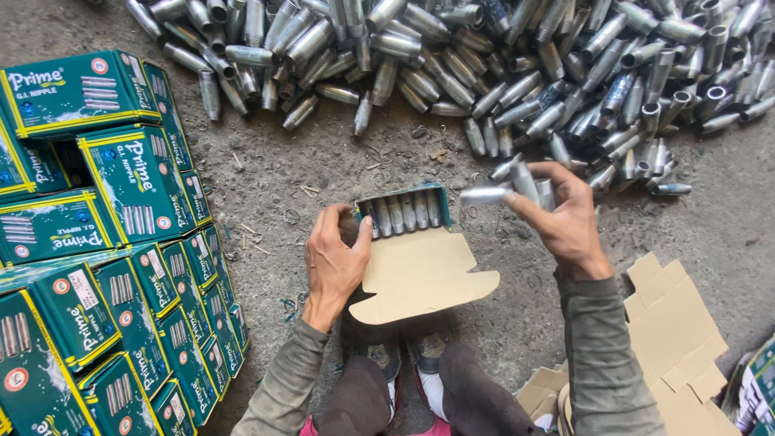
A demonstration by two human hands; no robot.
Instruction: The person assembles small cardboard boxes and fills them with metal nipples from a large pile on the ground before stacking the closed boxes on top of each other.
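My left hand grips the left side of a small open green cardboard box on the ground, its brown lid flap folded toward me. Several short grey metal pipe pieces lie side by side inside the box. My right hand hovers just right of the box, holding a few metal pipe pieces fanned out between its fingers.
A large heap of grey metal pipe pieces covers the ground ahead. Stacked closed green boxes fill the left side. Flat brown cardboard blanks lie at the lower right. My shoes sit below the box.
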